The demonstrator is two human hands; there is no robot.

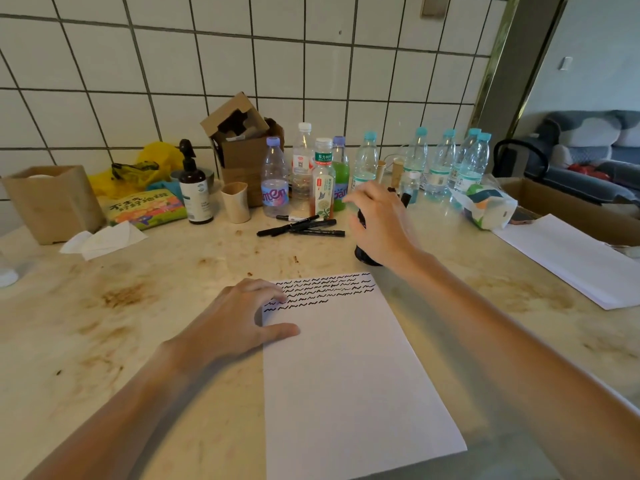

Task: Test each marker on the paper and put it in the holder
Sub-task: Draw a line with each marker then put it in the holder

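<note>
A white sheet of paper [346,368] lies in front of me with rows of black squiggles along its top edge. My left hand [239,320] rests on the sheet's left edge, fingers straight and spread, fingertips touching the squiggles. My right hand [377,223] hovers over a dark holder [363,254] just beyond the paper, fingers loosely bent and blurred; I see nothing pinched in them. Dark marker ends [404,199] stick up behind that hand, in the holder. Several black markers [301,227] lie loose on the table to the holder's left.
A row of plastic bottles [323,178] stands against the tiled wall, with a pump bottle [195,188], a paper cup [236,201] and a cardboard box [242,147]. Another white sheet [571,258] and a tissue pack [486,206] lie on the right. The tabletop [138,289] is stained.
</note>
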